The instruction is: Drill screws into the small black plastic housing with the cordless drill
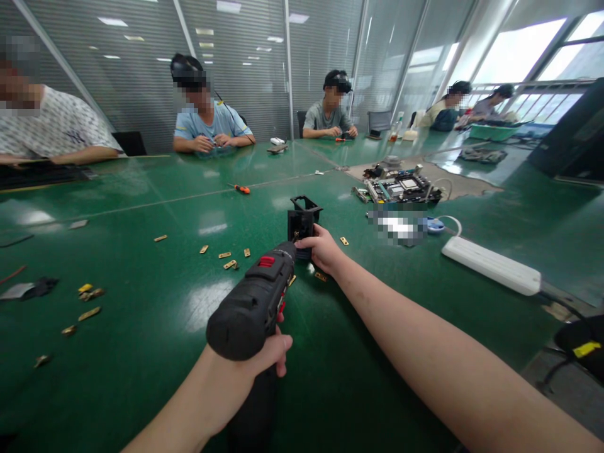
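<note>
A black cordless drill (257, 296) with red accents is gripped in my left hand (268, 355), its chuck pointing forward and away from me. The drill's tip meets the near face of a black plastic housing (301, 221) with an open frame on top. My right hand (325, 250) holds that housing from its right side, with a finger and thumb close to the drill tip. Small brass plates (229, 264) lie on the table left of the housing, and another brass plate (344, 241) lies to the right of my right hand.
On the green table (155, 371) are an orange screwdriver (241, 189), a circuit board (401, 185), a white power strip (491, 264) and brass pieces (89, 313) at left. Several people sit along the far side.
</note>
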Available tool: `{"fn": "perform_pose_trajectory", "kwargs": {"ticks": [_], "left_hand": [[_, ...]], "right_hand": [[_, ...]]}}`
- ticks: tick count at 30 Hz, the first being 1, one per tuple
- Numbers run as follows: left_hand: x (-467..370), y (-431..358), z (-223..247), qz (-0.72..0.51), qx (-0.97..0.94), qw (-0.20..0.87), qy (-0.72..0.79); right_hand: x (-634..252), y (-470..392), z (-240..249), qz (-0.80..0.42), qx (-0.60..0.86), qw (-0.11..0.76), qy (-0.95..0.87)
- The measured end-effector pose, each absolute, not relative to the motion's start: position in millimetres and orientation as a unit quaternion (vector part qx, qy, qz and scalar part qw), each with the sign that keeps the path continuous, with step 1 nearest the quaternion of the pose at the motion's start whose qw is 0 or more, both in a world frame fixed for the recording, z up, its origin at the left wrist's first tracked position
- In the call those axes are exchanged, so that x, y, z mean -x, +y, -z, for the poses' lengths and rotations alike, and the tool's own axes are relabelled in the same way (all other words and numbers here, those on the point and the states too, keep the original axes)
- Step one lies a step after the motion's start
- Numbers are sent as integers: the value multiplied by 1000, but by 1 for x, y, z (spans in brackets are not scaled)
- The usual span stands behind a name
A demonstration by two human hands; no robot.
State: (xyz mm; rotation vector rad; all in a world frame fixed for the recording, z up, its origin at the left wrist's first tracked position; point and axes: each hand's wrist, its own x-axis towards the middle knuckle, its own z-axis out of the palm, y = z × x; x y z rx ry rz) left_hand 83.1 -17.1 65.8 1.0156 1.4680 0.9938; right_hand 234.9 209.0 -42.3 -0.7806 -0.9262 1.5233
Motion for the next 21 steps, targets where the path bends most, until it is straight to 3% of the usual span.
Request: {"fn": "perform_pose_trajectory", "kwargs": {"ticks": [21], "left_hand": [[-77,-17,-60,-398,-443,529,605]], "right_hand": [[-235,212,46,-649,329,564,-390]]}}
